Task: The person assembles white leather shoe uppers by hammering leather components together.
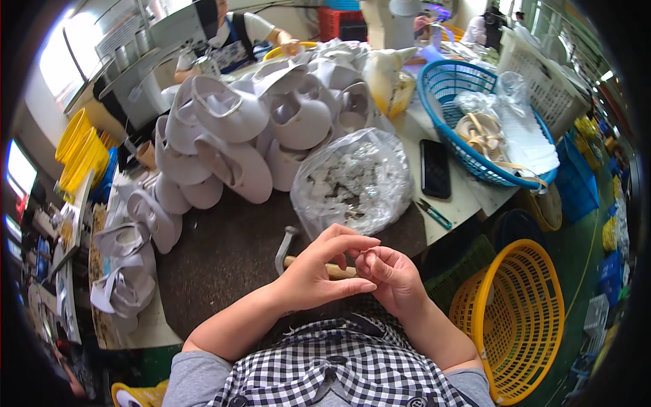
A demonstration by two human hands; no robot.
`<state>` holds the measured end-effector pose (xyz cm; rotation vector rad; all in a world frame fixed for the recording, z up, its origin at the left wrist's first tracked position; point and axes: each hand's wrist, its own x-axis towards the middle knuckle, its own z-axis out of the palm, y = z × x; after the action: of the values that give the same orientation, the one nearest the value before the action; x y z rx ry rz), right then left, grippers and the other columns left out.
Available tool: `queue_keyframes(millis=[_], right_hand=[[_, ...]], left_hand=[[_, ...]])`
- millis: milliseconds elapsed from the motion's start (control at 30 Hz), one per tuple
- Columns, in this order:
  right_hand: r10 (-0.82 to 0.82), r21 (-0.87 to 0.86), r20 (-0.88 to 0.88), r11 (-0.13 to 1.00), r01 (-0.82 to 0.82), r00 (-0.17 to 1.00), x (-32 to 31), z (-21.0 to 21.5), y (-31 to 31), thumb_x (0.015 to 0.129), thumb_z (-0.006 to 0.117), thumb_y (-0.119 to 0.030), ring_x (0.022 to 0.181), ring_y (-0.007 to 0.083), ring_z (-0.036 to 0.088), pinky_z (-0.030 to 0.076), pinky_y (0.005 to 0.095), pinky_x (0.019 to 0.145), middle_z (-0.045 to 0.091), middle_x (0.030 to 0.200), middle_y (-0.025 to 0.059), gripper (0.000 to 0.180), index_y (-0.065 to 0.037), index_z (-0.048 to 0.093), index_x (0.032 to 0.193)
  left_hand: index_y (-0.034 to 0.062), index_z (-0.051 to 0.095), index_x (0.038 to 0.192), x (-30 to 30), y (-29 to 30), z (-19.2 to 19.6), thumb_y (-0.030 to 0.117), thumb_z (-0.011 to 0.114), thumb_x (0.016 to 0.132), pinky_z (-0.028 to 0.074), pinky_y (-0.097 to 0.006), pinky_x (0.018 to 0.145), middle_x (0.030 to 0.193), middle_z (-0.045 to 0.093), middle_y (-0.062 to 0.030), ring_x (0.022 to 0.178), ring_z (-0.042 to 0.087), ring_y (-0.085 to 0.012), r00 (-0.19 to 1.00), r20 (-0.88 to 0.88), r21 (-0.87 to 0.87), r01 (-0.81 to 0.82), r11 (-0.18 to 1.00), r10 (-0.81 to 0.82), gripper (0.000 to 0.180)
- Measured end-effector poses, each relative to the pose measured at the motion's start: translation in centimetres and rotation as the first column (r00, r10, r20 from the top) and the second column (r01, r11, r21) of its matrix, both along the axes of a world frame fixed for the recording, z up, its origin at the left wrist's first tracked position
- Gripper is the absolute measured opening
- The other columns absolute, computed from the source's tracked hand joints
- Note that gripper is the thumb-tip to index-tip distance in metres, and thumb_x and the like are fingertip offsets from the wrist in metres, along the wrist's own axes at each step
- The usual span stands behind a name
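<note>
My left hand (328, 260) is over the near edge of the dark work mat (224, 261), thumb stretched out apart from its curved fingers. Its fingertips meet those of my right hand (391, 274), which is closed in a pinch; whatever may be between its fingers is too small to make out. Beneath my hands lies a hammer with a metal head (285, 248) and a wooden handle (339, 272), partly hidden. Just beyond sits an open clear plastic bag (352, 180) of small shiny silvery pieces. A heap of white shoes (230, 112) rises at the back left.
On the right of the table are a black phone (435, 168), green thread snips (435, 214) and a blue basket (434, 102) with straps and plastic wrap. A yellow basket (481, 305) stands at my right. More white shoes (125, 271) lie left. Another person (261, 30) sits across.
</note>
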<state>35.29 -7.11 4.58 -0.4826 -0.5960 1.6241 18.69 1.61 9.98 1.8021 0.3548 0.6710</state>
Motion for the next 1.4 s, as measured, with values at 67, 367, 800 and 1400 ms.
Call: queue_keyframes(millis=[67, 367, 800, 1400], right_hand=[[0.040, -0.045, -0.022, 0.998, -0.041, 0.999, -0.6, 0.5, 0.1, 0.093, 0.064, -0.023, 0.089, 0.0103, 0.058, 0.047, 0.0259, 0.083, 0.063, 0.097, 0.0032, 0.025, 0.000, 0.061, 0.103], [0.058, -0.171, -0.062, 0.983, -0.068, 0.996, -1.9, 0.0, 0.5, 0.093, 0.063, -0.025, 0.091, 0.0135, 0.059, 0.048, 0.0297, 0.085, 0.062, 0.099, 0.0054, 0.031, 0.002, 0.058, 0.108], [0.043, -0.255, -0.029, 0.966, -0.049, 0.999, -1.9, -0.3, 0.5, 0.096, 0.058, -0.026, 0.095, 0.0120, 0.060, 0.049, 0.0293, 0.089, 0.063, 0.104, 0.0060, 0.032, 0.001, 0.059, 0.112], [0.099, -0.169, 0.010, 0.981, -0.096, 0.995, -2.1, -0.1, 0.1, 0.098, 0.054, -0.029, 0.113, 0.0177, 0.056, 0.045, 0.0347, 0.099, 0.057, 0.123, 0.0110, 0.044, 0.003, 0.049, 0.127]], left_hand=[[0.0092, 0.065, 0.119, -0.6, 0.3, -0.8, 0.021, 0.081, 0.077, 0.044, -0.023, 0.076, 0.109, 0.053, -0.0036, 0.095, 0.052, -0.0115, 1.000, -0.021, -0.034, -0.017, 0.999, 0.016, 0.046], [0.0103, 0.068, 0.116, -1.7, 1.1, -2.0, 0.023, 0.084, 0.074, 0.043, -0.023, 0.074, 0.106, 0.055, -0.0019, 0.088, 0.049, -0.0087, 1.000, -0.029, -0.018, 0.010, 1.000, -0.010, 0.047], [0.0090, 0.070, 0.112, -1.7, 0.9, -2.5, 0.015, 0.081, 0.075, 0.052, -0.025, 0.075, 0.100, 0.060, -0.0046, 0.087, 0.060, -0.0113, 0.994, 0.013, -0.002, -0.105, 0.994, 0.105, 0.039], [0.0113, 0.071, 0.110, -2.0, 0.4, -2.2, 0.011, 0.080, 0.073, 0.054, -0.029, 0.074, 0.099, 0.060, -0.0062, 0.086, 0.062, -0.0168, 0.990, 0.001, 0.241, -0.135, 0.961, 0.138, 0.038]])
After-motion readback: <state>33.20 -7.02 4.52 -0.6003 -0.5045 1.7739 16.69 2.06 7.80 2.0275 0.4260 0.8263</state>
